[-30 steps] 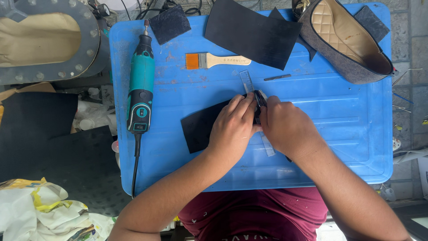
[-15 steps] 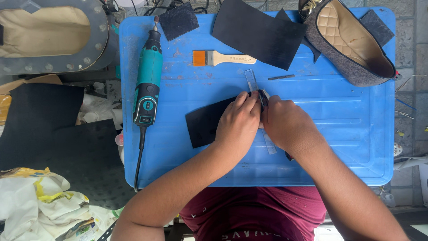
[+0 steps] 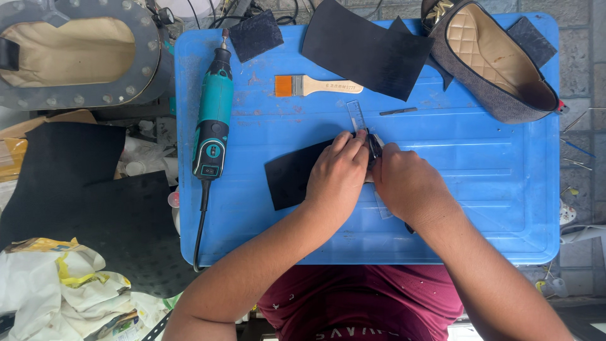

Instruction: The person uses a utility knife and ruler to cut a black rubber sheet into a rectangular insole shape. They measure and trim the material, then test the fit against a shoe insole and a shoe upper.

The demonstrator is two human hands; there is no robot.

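Observation:
A black piece of material lies flat on the blue plastic board. My left hand presses down on its right part, fingers on a clear plastic ruler that sticks out toward the far side. My right hand sits right beside the left one, closed around a dark thin tool held against the ruler's edge. The tool's tip and the line under it are hidden by my fingers.
On the board: a teal rotary tool with cord at left, a paintbrush with orange bristles, black sheets and a small dark patch, a grey quilted shoe at far right. A round grey machine opening stands left.
Both hands stay on the ruler and black piece. My right hand with the tool has shifted very slightly along the ruler; the view itself has drifted a little.

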